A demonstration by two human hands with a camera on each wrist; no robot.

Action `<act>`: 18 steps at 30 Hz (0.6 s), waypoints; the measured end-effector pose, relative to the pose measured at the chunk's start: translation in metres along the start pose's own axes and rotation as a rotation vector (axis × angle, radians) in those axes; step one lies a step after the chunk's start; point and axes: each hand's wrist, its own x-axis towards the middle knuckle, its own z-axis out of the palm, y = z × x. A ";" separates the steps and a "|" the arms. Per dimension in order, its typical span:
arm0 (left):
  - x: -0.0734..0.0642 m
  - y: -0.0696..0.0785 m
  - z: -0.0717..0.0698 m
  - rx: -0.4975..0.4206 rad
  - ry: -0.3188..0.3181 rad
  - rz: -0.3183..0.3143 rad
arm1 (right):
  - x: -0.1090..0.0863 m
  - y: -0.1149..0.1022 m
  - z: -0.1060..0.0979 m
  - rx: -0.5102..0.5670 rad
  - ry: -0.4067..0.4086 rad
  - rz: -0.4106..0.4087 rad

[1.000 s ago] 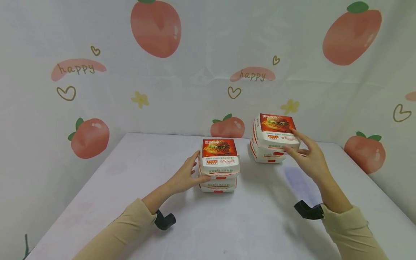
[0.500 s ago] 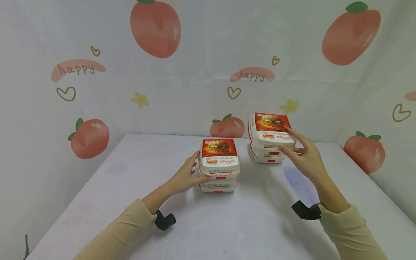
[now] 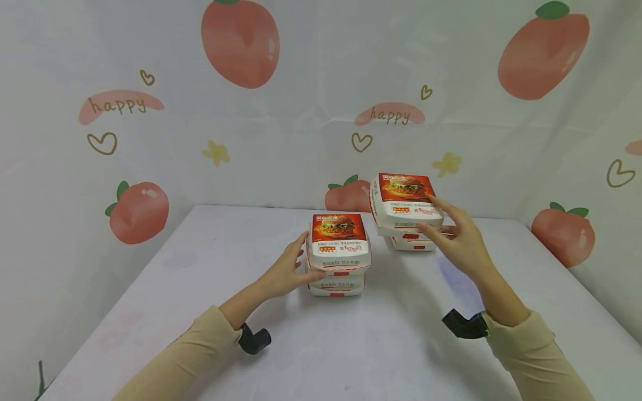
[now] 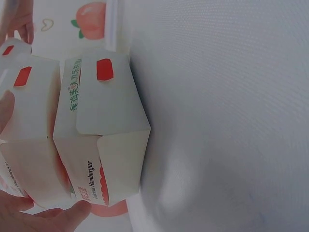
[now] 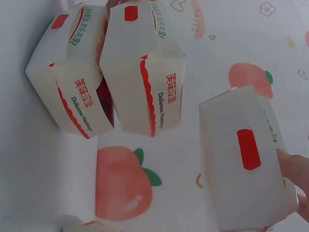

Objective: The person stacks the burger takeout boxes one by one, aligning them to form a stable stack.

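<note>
Two white-and-red burger boxes form a stack near the table's middle. My left hand point(image 3: 283, 275) holds the upper burger box point(image 3: 339, 256) at its left side, thumb across the front and fingers along the side. Beneath it, the lower box point(image 3: 336, 285) stands on the table. Farther back on the right, my right hand point(image 3: 463, 242) grips another burger box point(image 3: 405, 205) by its right side, tilted a little and clear of the stack in the right wrist view point(image 5: 222, 159). Behind and below that one, a fourth-corner box point(image 3: 416, 243) sits on the table, partly hidden.
A pale cloth covers the table point(image 3: 200, 345), with its back edge meeting a fruit-print curtain point(image 3: 281, 150). Black wrist mounts point(image 3: 254, 341) stick out from both sleeves. The two stacks stand close to each other.
My right hand has carried its burger box leftward, off to the left of the box beneath it and toward the middle stack. The left hand and its stack have stayed put.
</note>
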 end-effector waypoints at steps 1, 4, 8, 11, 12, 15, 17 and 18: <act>0.000 0.000 0.000 -0.001 0.000 0.001 | 0.000 -0.001 0.001 0.001 -0.002 -0.004; -0.001 0.001 0.000 -0.003 -0.002 0.002 | 0.000 -0.004 0.003 0.015 -0.007 -0.025; -0.001 0.002 -0.001 -0.007 -0.004 -0.001 | 0.000 -0.006 0.008 0.052 -0.018 -0.057; -0.002 0.002 -0.001 -0.006 -0.005 -0.003 | -0.001 -0.008 0.011 0.075 -0.028 -0.072; -0.002 0.002 -0.001 -0.007 -0.005 -0.003 | 0.000 -0.009 0.012 0.079 -0.031 -0.076; -0.002 0.002 -0.001 -0.010 -0.005 0.001 | 0.000 -0.011 0.015 0.085 -0.040 -0.082; -0.002 0.002 -0.001 -0.011 -0.006 0.004 | 0.000 -0.013 0.017 0.090 -0.045 -0.090; -0.002 0.002 -0.001 -0.012 -0.006 0.005 | 0.001 -0.013 0.018 0.093 -0.047 -0.094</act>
